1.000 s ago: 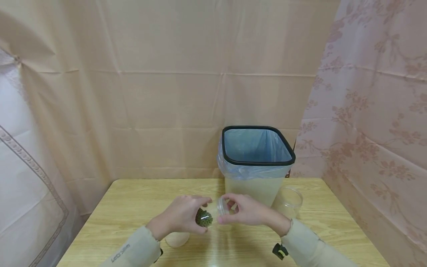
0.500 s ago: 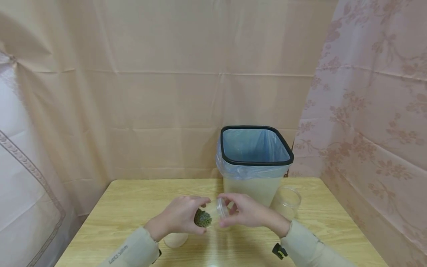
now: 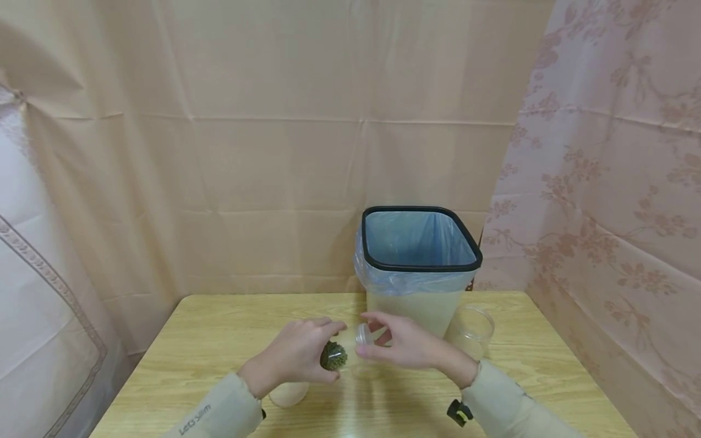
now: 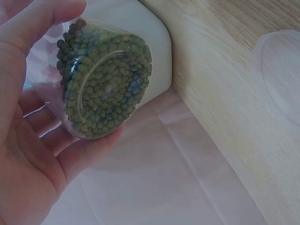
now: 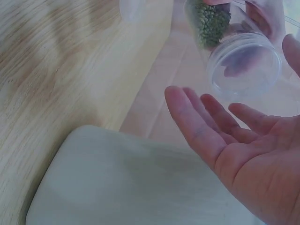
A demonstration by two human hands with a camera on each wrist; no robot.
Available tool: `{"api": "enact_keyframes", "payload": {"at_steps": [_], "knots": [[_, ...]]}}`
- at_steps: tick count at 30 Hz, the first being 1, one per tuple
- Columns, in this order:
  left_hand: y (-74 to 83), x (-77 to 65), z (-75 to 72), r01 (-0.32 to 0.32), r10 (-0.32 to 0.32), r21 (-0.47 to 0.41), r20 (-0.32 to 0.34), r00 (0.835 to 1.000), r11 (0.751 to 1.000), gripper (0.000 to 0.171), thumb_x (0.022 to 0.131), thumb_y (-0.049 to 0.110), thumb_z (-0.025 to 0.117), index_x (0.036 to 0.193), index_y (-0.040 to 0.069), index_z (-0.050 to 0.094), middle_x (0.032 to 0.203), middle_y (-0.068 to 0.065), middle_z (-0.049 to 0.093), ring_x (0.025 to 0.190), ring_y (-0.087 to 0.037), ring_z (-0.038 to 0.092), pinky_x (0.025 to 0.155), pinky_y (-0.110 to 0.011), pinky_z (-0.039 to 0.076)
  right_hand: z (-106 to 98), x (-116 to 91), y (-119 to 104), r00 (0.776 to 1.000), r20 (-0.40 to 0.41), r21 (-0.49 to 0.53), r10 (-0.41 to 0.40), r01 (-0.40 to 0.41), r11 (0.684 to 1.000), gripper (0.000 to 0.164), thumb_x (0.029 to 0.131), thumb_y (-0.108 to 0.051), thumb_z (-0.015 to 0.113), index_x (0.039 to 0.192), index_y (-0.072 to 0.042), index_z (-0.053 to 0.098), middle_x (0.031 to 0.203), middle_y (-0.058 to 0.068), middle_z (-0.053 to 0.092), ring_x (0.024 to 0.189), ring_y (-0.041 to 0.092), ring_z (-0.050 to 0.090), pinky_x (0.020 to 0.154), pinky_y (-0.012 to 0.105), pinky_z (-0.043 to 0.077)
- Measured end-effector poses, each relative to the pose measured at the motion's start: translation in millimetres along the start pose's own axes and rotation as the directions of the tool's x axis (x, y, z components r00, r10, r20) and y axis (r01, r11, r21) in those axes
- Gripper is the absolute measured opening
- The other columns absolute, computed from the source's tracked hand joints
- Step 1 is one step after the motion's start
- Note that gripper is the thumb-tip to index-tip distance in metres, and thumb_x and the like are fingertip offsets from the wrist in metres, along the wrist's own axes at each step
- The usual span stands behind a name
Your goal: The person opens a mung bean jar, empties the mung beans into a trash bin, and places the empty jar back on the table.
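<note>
Creased beige cloth (image 3: 274,152) hangs behind a pale wood-grain table (image 3: 235,310). Low in the centre of the frame, I see the left hand (image 3: 298,350) curled round a smooth, clear jar (image 4: 101,82), its small, rounded green beans (image 4: 124,89) gathered at the base. Just right of it, the right hand (image 3: 405,342) is loosely spread and seems to hold nothing, its fingers (image 5: 187,112) apart from the ridged mouth (image 5: 246,65). Since half a second ago, that mouth has tipped up slightly and the right thumb has risen; I judge the left grip carries the jar alone. Farther out, a thin translucent disc (image 3: 287,395) lies lower left of the jar; right of centre stand a bin (image 3: 416,309) with crinkled blue liner (image 3: 383,282) and a clear cylindrical container (image 3: 475,331).
</note>
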State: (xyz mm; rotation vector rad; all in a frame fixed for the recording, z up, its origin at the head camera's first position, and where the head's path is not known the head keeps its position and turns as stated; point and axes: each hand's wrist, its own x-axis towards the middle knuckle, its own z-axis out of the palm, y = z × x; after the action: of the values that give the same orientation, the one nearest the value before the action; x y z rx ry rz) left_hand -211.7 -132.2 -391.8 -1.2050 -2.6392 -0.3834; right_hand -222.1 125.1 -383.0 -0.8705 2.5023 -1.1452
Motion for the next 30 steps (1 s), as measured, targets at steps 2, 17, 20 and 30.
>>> {"api": "enact_keyframes", "payload": {"at_steps": [2, 17, 20, 30], "knots": [[0.7, 0.0, 0.1, -0.004, 0.004, 0.008, 0.003, 1.000, 1.000, 0.070, 0.068, 0.037, 0.087, 0.125, 0.002, 0.066, 0.107, -0.007, 0.072, 0.079, -0.010, 0.066, 0.062, -0.023, 0.054, 1.5, 0.7, -0.8, 1.000, -0.001, -0.008, -0.012, 0.012, 1.000, 0.063, 0.095, -0.042, 0.071, 0.142, -0.005, 0.054, 0.120, 0.007, 0.066, 0.091, 0.013, 0.067, 0.077, 0.030, 0.056], [0.0, -0.5, 1.4, -0.010, 0.011, -0.039, 0.028, 1.000, 0.999, 0.072, 0.068, 0.039, 0.087, 0.128, 0.003, 0.065, 0.107, -0.006, 0.072, 0.082, -0.007, 0.065, 0.067, -0.026, 0.054, -1.6, -2.3, -0.9, 0.999, 0.019, 0.055, -0.026, 0.025, 0.998, 0.060, 0.089, -0.034, 0.080, 0.138, -0.007, 0.058, 0.120, 0.005, 0.065, 0.092, 0.013, 0.067, 0.075, 0.030, 0.056], [-0.8, -0.7, 1.9, -0.001, 0.003, -0.057, 0.042, 0.999, 0.998, 0.072, 0.069, 0.038, 0.086, 0.128, 0.004, 0.064, 0.107, -0.005, 0.072, 0.082, -0.007, 0.064, 0.068, -0.026, 0.053, -2.0, -2.4, 0.2, 0.998, 0.030, 0.047, -0.051, 0.050, 0.998, 0.062, 0.087, -0.033, 0.081, 0.138, -0.006, 0.057, 0.121, 0.005, 0.064, 0.094, 0.016, 0.067, 0.077, 0.031, 0.057], [-1.0, 2.4, -0.6, 0.029, -0.008, -0.191, 0.110, 0.994, 0.981, 0.071, 0.069, 0.036, 0.087, 0.127, 0.003, 0.063, 0.108, -0.006, 0.073, 0.088, -0.009, 0.067, 0.075, -0.024, 0.054, -6.1, -5.0, -1.5, 0.989, 0.050, 0.063, -0.142, 0.138, 0.988, 0.065, 0.084, -0.027, 0.085, 0.138, -0.005, 0.056, 0.123, 0.004, 0.062, 0.107, 0.023, 0.063, 0.086, 0.035, 0.058]]}}
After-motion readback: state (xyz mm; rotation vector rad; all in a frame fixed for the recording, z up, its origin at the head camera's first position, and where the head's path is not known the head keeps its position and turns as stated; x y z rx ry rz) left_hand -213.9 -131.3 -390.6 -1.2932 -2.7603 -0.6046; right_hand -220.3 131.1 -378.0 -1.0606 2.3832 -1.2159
